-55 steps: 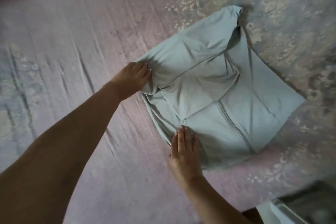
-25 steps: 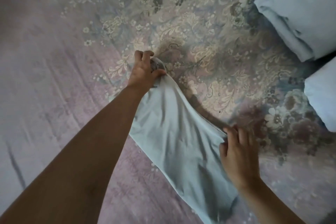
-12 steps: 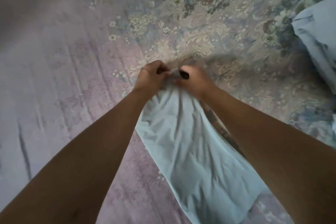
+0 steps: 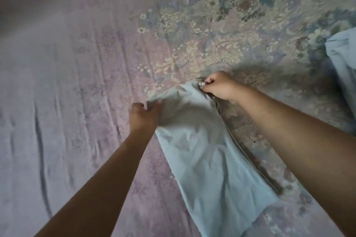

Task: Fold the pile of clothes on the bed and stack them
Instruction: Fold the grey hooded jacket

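A pale blue-green garment lies as a long folded strip on the bed, running from the middle of the view down toward me. My left hand grips its far left corner, thumb on top of the cloth. My right hand pinches the far right corner, fingers curled round the edge. The far edge is stretched between the two hands, a little above the bedspread.
The bed is covered by a lilac bedspread with a floral pattern toward the right. Another light blue folded cloth lies at the right edge, and a pale corner shows at the top right.
The two hands, which were together at the garment's far end, have moved apart, spreading its far edge. The view has shifted left, so the folded cloths on the right are mostly out of frame.
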`<act>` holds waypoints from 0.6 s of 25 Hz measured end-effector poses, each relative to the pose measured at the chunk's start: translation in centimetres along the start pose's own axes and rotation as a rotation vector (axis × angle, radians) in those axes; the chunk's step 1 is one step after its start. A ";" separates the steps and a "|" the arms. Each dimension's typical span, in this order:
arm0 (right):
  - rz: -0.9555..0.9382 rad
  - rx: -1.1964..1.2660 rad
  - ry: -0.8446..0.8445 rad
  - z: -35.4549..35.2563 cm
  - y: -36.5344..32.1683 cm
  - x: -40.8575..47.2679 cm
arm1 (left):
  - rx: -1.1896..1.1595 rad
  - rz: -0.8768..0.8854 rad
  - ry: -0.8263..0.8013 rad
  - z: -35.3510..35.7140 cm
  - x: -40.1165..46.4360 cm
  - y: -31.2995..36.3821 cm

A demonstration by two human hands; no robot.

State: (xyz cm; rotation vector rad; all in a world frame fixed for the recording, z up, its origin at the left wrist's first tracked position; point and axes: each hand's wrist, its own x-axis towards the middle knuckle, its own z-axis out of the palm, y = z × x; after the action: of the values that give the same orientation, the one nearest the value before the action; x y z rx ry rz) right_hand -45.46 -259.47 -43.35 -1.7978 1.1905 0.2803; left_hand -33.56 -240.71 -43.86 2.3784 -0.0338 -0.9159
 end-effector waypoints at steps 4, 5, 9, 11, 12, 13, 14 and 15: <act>0.097 0.057 -0.012 0.3 -1.6 -0.1 | -0.249 -0.045 -0.122 0.1 -0.2 -0.2; 0.096 0.084 0.010 0.4 -1.8 0.0 | -0.258 -0.029 -0.132 0.0 -0.1 0.2; 0.034 0.093 0.097 -0.1 -2.3 0.6 | -0.242 0.147 -0.053 -1.8 2.7 2.3; -0.053 0.148 0.078 -0.4 -3.0 1.2 | -0.091 0.336 -0.003 -2.8 5.2 3.6; -0.117 0.211 0.090 -0.5 -3.4 1.5 | 0.010 0.436 0.032 -3.2 6.3 4.3; -0.209 0.249 0.137 -0.7 -3.6 1.8 | 0.092 0.540 0.081 -3.4 7.2 4.8; -0.320 0.222 0.204 -1.0 -3.6 2.0 | 0.131 0.642 0.114 -3.7 7.4 5.1; -0.436 0.136 0.258 -1.3 -3.4 1.6 | 0.129 0.753 0.118 -3.9 7.0 5.0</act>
State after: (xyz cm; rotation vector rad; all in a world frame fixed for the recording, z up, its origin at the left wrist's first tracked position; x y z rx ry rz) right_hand -42.27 -261.11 -41.71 -1.9553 0.9287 -0.2846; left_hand -24.88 -244.39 -43.11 2.2374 -0.8957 -0.4131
